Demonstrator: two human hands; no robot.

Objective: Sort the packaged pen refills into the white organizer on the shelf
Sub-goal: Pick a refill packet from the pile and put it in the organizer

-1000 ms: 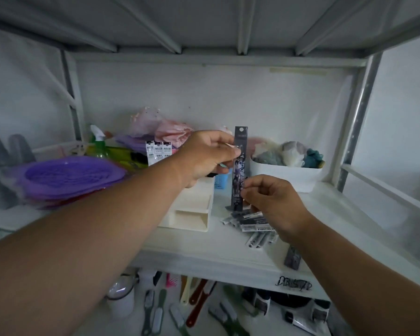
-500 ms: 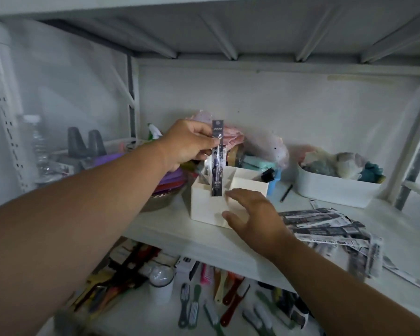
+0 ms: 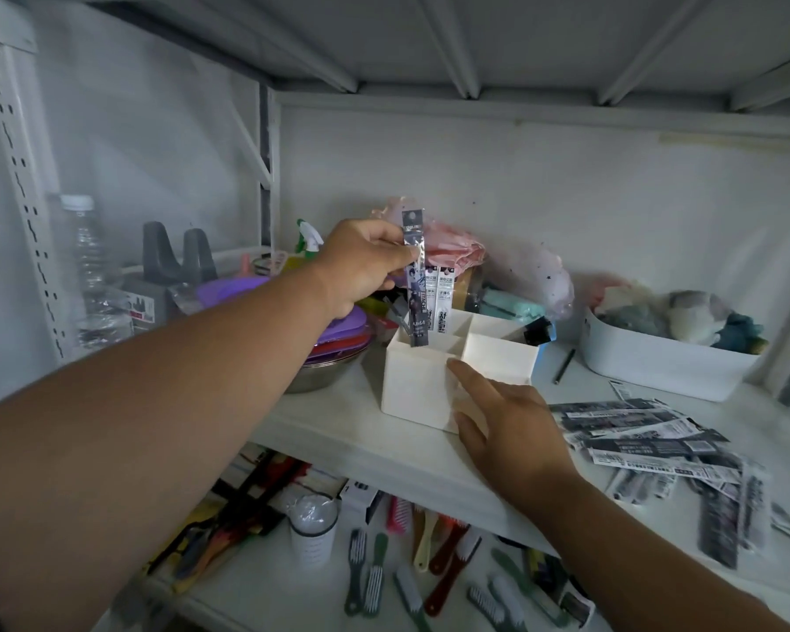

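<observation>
One dark refill packet (image 3: 415,285) hangs upright at frame centre, pinched near its top by the left hand (image 3: 361,262), apparently for a straight drop into the white organizer (image 3: 418,390), where two white packets (image 3: 439,298) stand. Steadying that organizer, the right hand (image 3: 507,431) rests with straight fingers on its front wall, while the loose packets (image 3: 648,444) await sorting at lower right.

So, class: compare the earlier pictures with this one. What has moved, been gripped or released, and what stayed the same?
The left hand carried the dark refill packet left to the white organizer. The right hand let go of the packet and now rests open against the organizer's front. The left hand's pinch and the packet pile are unchanged.
</observation>
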